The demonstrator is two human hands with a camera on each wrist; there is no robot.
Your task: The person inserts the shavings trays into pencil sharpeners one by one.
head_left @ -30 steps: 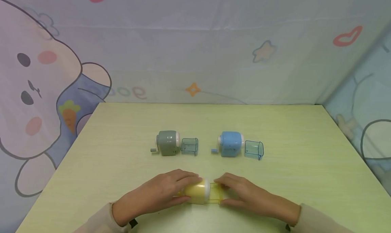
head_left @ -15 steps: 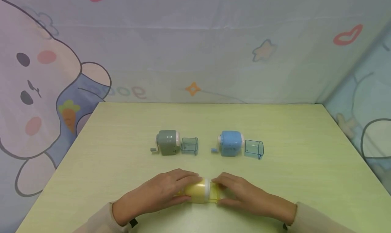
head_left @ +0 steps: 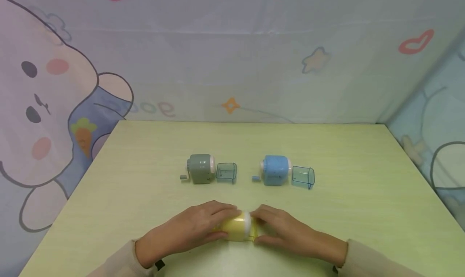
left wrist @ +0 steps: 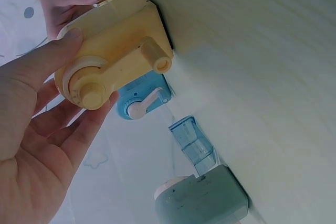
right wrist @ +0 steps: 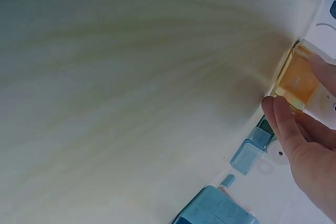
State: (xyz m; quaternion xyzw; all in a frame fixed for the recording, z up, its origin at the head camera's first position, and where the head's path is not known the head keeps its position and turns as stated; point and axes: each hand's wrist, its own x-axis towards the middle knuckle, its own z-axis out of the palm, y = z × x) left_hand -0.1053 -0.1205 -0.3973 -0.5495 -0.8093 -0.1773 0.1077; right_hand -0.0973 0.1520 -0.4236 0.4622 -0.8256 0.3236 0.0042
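Observation:
A yellow hand-crank pencil sharpener [head_left: 236,228] sits on the table near the front. My left hand [head_left: 189,230] grips its body from the left, thumb on the near side and fingers over the far side. On the sharpener's left end, the left wrist view shows its crank handle [left wrist: 156,56]. At the other end, my right hand [head_left: 290,232] pinches the clear yellow shavings drawer [head_left: 254,230] between thumb and fingers. Most of the drawer is inside the body, with a short strip still sticking out. In the right wrist view the drawer's front face [right wrist: 296,80] shows between those fingers.
Farther back stand a grey-green sharpener [head_left: 200,169] and a blue sharpener [head_left: 276,171]. To the right of each lies its clear drawer, a grey-green drawer [head_left: 226,172] and a blue drawer [head_left: 303,176]. A printed cloth [head_left: 254,67] hangs behind the table [head_left: 345,156].
My right hand has moved left, pushing the yellow drawer farther into the sharpener. The left hand keeps its grip in place. The other sharpeners and drawers have not moved.

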